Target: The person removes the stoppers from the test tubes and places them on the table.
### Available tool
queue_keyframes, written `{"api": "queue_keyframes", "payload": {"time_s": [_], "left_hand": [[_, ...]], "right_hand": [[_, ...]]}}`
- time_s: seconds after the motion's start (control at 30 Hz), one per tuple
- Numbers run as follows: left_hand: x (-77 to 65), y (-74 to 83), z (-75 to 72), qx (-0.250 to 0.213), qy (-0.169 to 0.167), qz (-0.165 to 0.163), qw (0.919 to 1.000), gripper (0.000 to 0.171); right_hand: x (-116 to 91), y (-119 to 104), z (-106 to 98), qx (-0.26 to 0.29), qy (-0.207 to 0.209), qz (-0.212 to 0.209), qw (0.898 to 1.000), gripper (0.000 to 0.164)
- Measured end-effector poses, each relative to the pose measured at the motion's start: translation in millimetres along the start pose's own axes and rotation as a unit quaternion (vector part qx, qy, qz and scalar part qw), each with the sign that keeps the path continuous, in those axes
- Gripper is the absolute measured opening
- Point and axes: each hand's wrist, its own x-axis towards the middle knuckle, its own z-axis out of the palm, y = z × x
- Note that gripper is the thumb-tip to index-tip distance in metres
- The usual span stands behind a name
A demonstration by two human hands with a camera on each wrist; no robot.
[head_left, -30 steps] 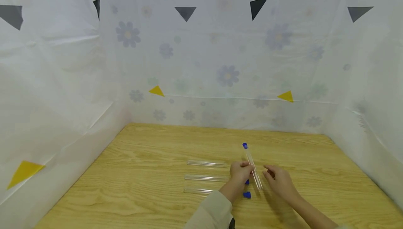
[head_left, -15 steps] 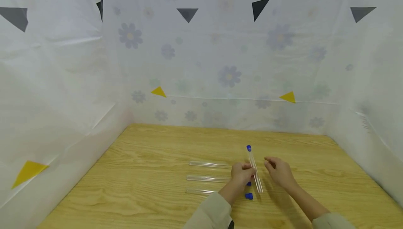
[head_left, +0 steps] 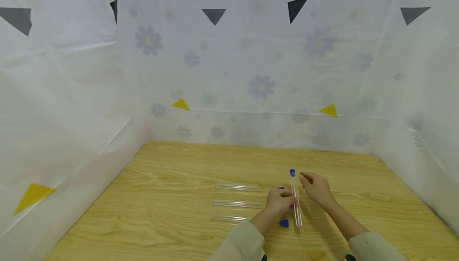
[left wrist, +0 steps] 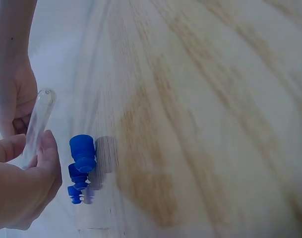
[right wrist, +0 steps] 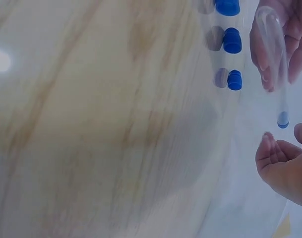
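Note:
My left hand (head_left: 281, 203) pinches a clear glass test tube (head_left: 296, 205) between thumb and fingers. A blue stopper (head_left: 292, 172) sits in the tube's far end, and its rounded end points toward me. My right hand (head_left: 318, 188) is just right of that stopper, fingers loosely bent and holding nothing. In the right wrist view a gap shows between the right hand (right wrist: 282, 163) and the stopper (right wrist: 283, 120). Loose blue stoppers (left wrist: 83, 151) stand in a row on the table beside the left hand; in the head view it partly hides them.
Three clear test tubes (head_left: 238, 187) lie parallel on the wooden table (head_left: 161, 213), left of the left hand. The nearer two run partly behind the left hand and sleeve. White sheeting (head_left: 229, 73) with flower prints walls the table at the back and sides.
My left hand has shifted slightly right and nearer, swinging the held tube more upright in view. My right hand has moved a little farther from me, close to the stoppered end.

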Motion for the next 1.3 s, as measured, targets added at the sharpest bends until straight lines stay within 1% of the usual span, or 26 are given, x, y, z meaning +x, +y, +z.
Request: {"api": "queue_keyframes", "payload": {"time_s": [0.1, 0.2, 0.33, 0.53, 0.67, 0.77, 0.9, 1.0, 1.1, 1.2, 1.3], "left_hand": [[-0.7, -0.5, 0.2, 0.011, -0.005, 0.0, 0.9999, 0.008], [-2.4, -0.4, 0.5, 0.023, -0.013, 0.001, 0.9997, 0.008], [-5.5, 1.0, 0.9, 0.042, -0.027, 0.002, 0.9988, 0.007], [-9.2, 2.6, 1.9, 0.063, -0.046, -0.005, 0.9969, 0.009], [-9.7, 2.4, -0.7, 0.074, -0.067, -0.002, 0.995, 0.011], [-9.3, 2.3, -6.9, 0.085, -0.094, 0.002, 0.992, 0.014], [-6.9, 1.4, -16.4, 0.113, -0.124, 0.01, 0.9858, 0.016], [-5.7, 1.3, -22.6, 0.148, -0.138, 0.021, 0.9791, 0.015], [-7.8, 3.7, -27.9, 0.173, -0.149, 0.027, 0.9732, 0.012], [-10.5, 8.0, -32.0, 0.189, -0.158, 0.03, 0.9687, 0.01], [-12.2, 12.4, -35.9, 0.2, -0.166, 0.035, 0.965, 0.012]], "right_hand": [[2, 0, 0, 0.008, -0.007, 0.012, 1.0, 0.04], [3, -1, 0, 0.002, -0.013, 0.023, 1.0, 0.044], [4, -1, -2, 0.007, -0.017, 0.044, 0.999, 0.048], [3, 1, -6, 0.042, -0.006, 0.078, 0.996, 0.045], [2, 3, -9, 0.055, -0.007, 0.086, 0.995, 0.041], [0, 4, -11, 0.058, -0.017, 0.083, 0.995, 0.039], [-3, 7, -12, 0.06, -0.034, 0.085, 0.994, 0.039], [-4, 7, -13, 0.082, -0.055, 0.093, 0.991, 0.039], [-6, 5, -13, 0.107, -0.081, 0.096, 0.986, 0.039], [-7, 3, -14, 0.115, -0.096, 0.089, 0.985, 0.039], [-9, 2, -16, 0.122, -0.105, 0.086, 0.983, 0.04]]}}
